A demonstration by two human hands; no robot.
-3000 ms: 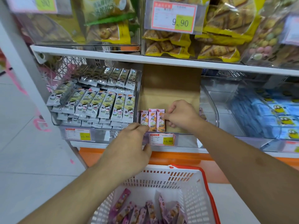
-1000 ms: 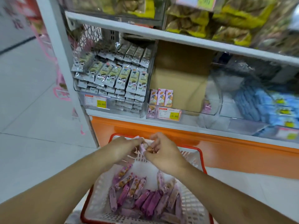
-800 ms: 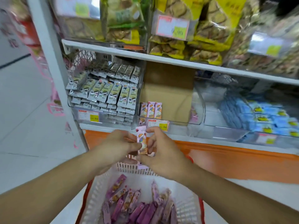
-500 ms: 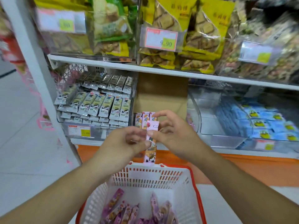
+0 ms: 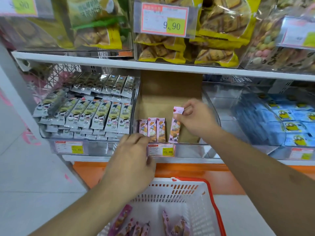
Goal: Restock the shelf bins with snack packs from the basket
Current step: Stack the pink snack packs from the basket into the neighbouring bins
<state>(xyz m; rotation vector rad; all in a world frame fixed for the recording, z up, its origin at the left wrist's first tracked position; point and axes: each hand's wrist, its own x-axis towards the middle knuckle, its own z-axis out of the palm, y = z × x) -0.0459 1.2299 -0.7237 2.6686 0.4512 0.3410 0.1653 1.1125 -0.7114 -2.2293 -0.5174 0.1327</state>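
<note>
Three pink snack packs point(image 5: 152, 129) stand upright in a row at the front left of the clear middle bin point(image 5: 210, 106), and a fourth pink pack point(image 5: 175, 126) is going in just to their right, apart from them by a narrow gap. From the head camera, the only view there is, the right hand point(image 5: 196, 120) pinches that fourth pack by its crimped top edge between thumb and fingertips, with the pack's lower end down near the bin floor. The left hand point(image 5: 131, 160) reaches toward the bin's front lip below the row; its fingers are bent and may be touching the foot of the left packs, but I cannot tell whether they grip anything.

These packs look light and slim: glossy film wrappers, long and flat, with crimped seals at both ends. I would judge the film slippery and the contents brittle, so the sealed end or the long edges are the safer places to hold, with a gentle pinch rather than a squeeze. Standing on end they will likely tip unless leaned against their neighbours.

Behind the row, a brown cardboard sheet point(image 5: 170, 92) backs the bin, matte and stiff. More pink packs point(image 5: 122, 220) lie loose in the white plastic basket point(image 5: 192, 198) with its red rim and slotted walls. Silver-and-yellow packs point(image 5: 95, 113) fill the left bin, blue packs point(image 5: 289, 123) the right one.
</note>
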